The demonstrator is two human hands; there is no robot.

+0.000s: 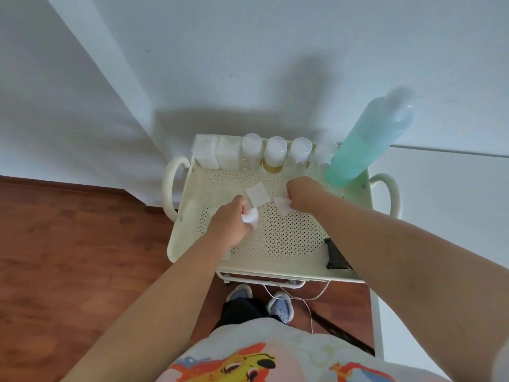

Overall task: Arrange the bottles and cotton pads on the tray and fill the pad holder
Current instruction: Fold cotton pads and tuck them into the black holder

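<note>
A cream perforated tray [289, 244] tops a small cart. Along its far edge stand two stacks of white cotton pads [205, 151], then several small clear bottles [274, 153], one with yellow liquid at its base, and a tall green bottle [366, 144] at the far right. One loose square cotton pad [256, 194] lies on the tray's middle. My left hand [230, 221] is closed on a bunched white pad [251, 217]. My right hand [303, 194] pinches another pad [282, 204] that rests on the tray.
A black object [334, 255] lies at the tray's near right corner, partly under my right forearm. Tray handles [170, 186] stick out on both sides. White walls stand behind, wood floor to the left, a white cable [303, 296] hangs below the tray.
</note>
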